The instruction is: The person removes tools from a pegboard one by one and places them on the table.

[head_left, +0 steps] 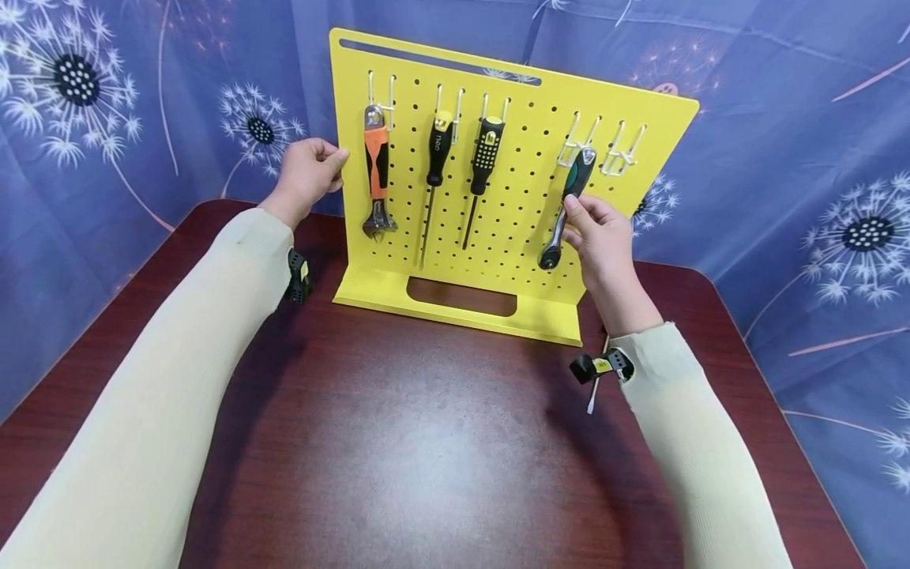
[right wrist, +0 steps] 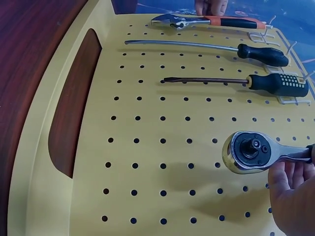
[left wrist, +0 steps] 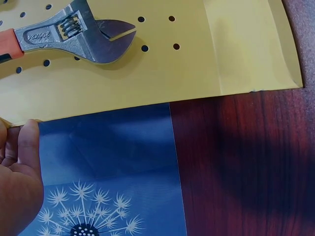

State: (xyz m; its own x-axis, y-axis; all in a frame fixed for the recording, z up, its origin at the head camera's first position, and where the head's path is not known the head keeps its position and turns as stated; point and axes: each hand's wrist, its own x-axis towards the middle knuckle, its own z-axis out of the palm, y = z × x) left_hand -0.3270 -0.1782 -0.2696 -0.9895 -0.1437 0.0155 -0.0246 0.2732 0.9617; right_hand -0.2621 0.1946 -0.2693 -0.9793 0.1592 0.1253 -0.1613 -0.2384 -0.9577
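A yellow pegboard (head_left: 526, 197) stands upright on the table, with tools hanging from its white hooks. My left hand (head_left: 307, 175) pinches the board's left edge between thumb and fingers, beside an adjustable wrench (head_left: 377, 170) with an orange and black handle. On the right, a ratchet wrench (head_left: 569, 207) hangs head down at a hook, its handle pinched by my right hand (head_left: 600, 237). In the right wrist view the ratchet head (right wrist: 251, 150) stands a little off the board, square drive outward. Between the hands hang two screwdrivers, a slim-handled one (head_left: 438, 154) and one with a dotted handle (head_left: 486, 154).
An unused double hook (head_left: 620, 158) sits at the board's upper right. Another screwdriver (head_left: 593, 395) lies on the dark red table (head_left: 398, 427), partly hidden by the right wrist. Blue curtains (head_left: 782, 118) with dandelion prints hang behind the table.
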